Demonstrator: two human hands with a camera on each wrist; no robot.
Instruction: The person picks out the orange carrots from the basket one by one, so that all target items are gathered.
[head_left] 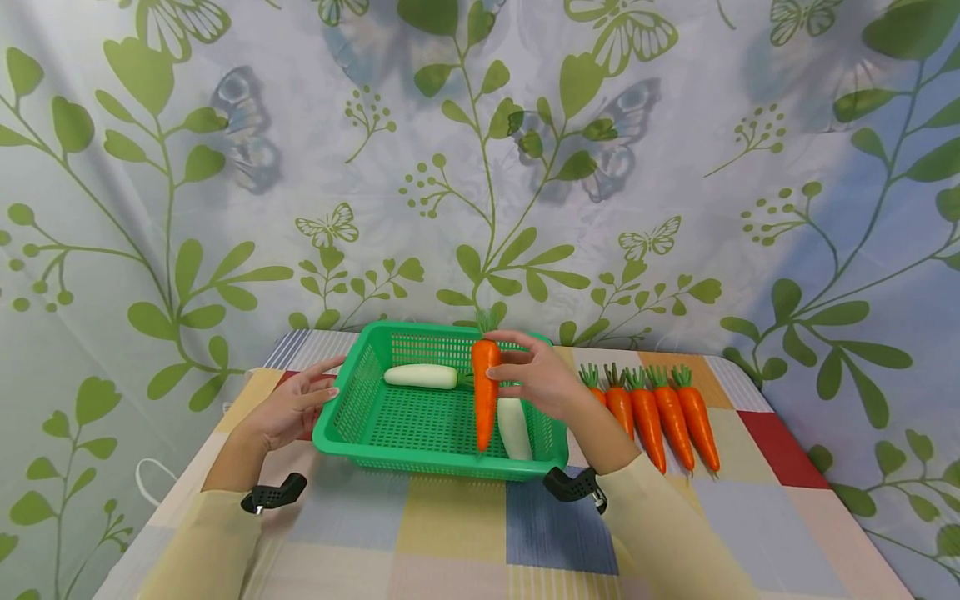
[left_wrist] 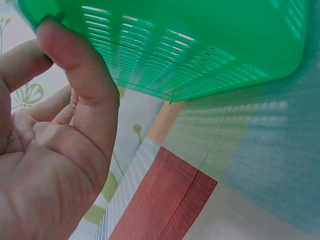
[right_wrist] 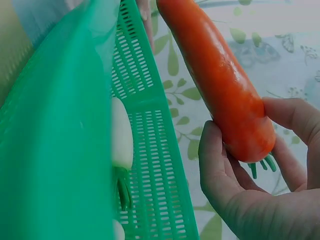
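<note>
My right hand [head_left: 542,377] pinches an orange carrot [head_left: 484,392] between thumb and fingers near its leafy top. The carrot hangs over the green plastic basket [head_left: 360,452], tip pointing down toward the near side. On the basket's left side, my left hand [head_left: 291,406] holds the rim, its thumb [left_wrist: 75,60] at the edge in the left wrist view. Inside the basket lie two white radishes: one radish [head_left: 422,376] sideways at the back left, another radish [head_left: 513,429] lengthwise on the right, partly covered by the right hand.
Several carrots [head_left: 674,417] lie side by side right of the basket, the leftmost partly behind the right forearm. A checked cloth [head_left: 457,533] covers the table. Behind it hangs a leaf-and-butterfly curtain [head_left: 360,267]. A white cord [head_left: 150,483] shows at the left edge.
</note>
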